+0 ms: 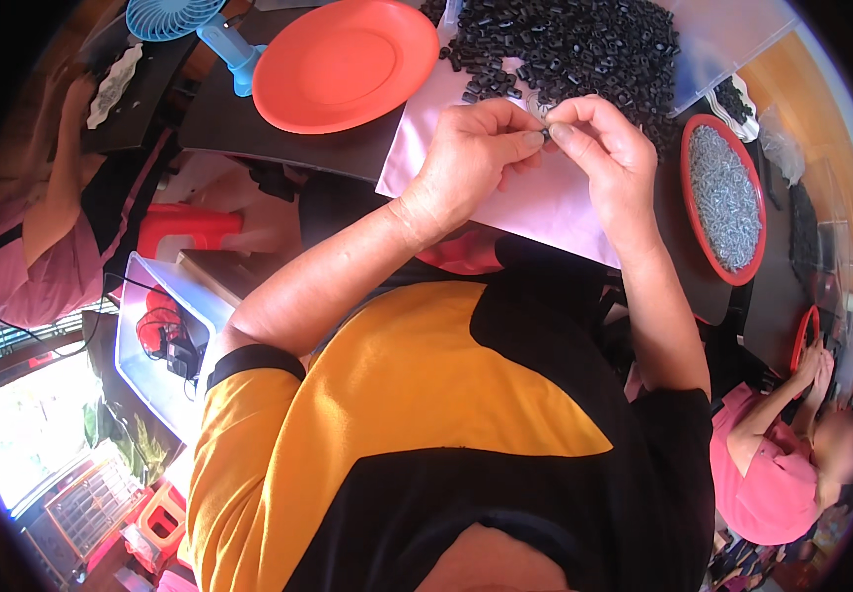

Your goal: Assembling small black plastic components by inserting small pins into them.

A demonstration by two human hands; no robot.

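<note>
Both of my hands meet over a pink cloth [545, 215] at the table's front. My left hand [476, 153] pinches a small black part [546, 134] between thumb and fingertips. From the other side, the thumb and forefinger of my right hand [606, 148] close on the same spot; whether they grip the black part or another tiny piece is hidden. Just beyond my fingers spreads a big heap of small black plastic parts [569, 49]. To the right of my right hand stands a red oval tray [687, 163] filled with silvery screws [725, 202].
An empty-looking red plate [343, 64] lies at the far left beside a blue handheld fan [219, 44]. A clear plastic bin wall [732, 44] rises behind the heap. Co-workers sit at left [42, 227] and right [762, 464]. A pale crate [155, 375] with cables stands at my left.
</note>
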